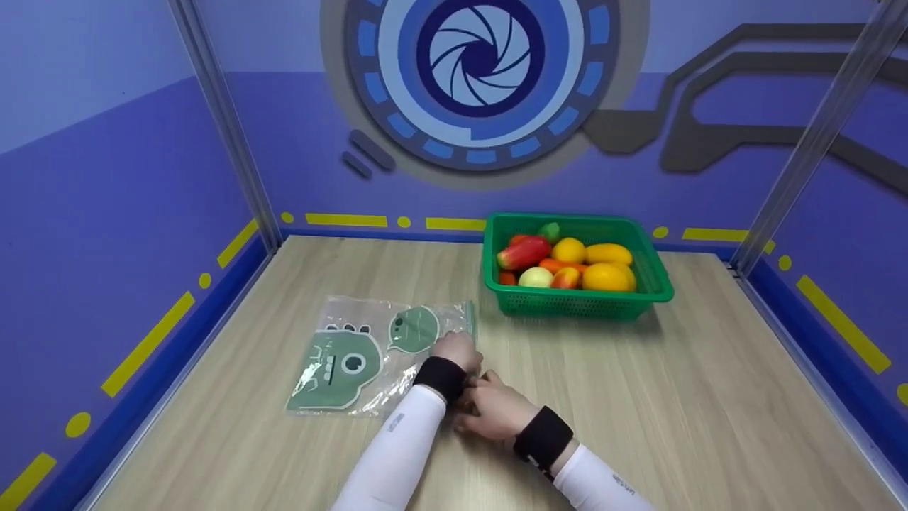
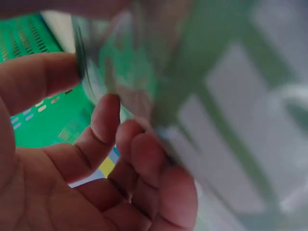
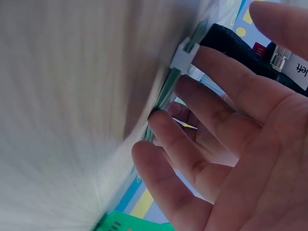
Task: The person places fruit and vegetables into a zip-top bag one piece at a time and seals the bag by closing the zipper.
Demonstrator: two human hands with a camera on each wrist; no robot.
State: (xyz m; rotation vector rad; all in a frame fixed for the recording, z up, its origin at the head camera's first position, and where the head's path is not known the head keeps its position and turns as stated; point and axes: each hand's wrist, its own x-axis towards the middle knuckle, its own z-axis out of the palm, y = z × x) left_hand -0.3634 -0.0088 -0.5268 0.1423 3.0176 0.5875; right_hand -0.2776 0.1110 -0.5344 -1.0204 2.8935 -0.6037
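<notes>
A clear plastic zip bag (image 1: 408, 365) printed with green cartoon monsters lies flat on the table, its green zip edge to the right. My left hand (image 1: 457, 349) is at that edge with curled fingers, and in the left wrist view its fingers (image 2: 103, 118) grip the bag's margin. Just below and to the right, my right hand (image 1: 502, 411) reaches in with the thumb apart from the fingers. Seen from the right wrist, its fingertips (image 3: 204, 55) touch the zip strip close to a white slider (image 3: 184, 57). Part of the zip is hidden behind both hands.
A green basket (image 1: 578, 306) stands at the back right, holding several fruits and vegetables (image 1: 526, 252). The wooden table (image 1: 638, 426) is enclosed by blue and purple panels (image 1: 92, 213) with metal corner posts.
</notes>
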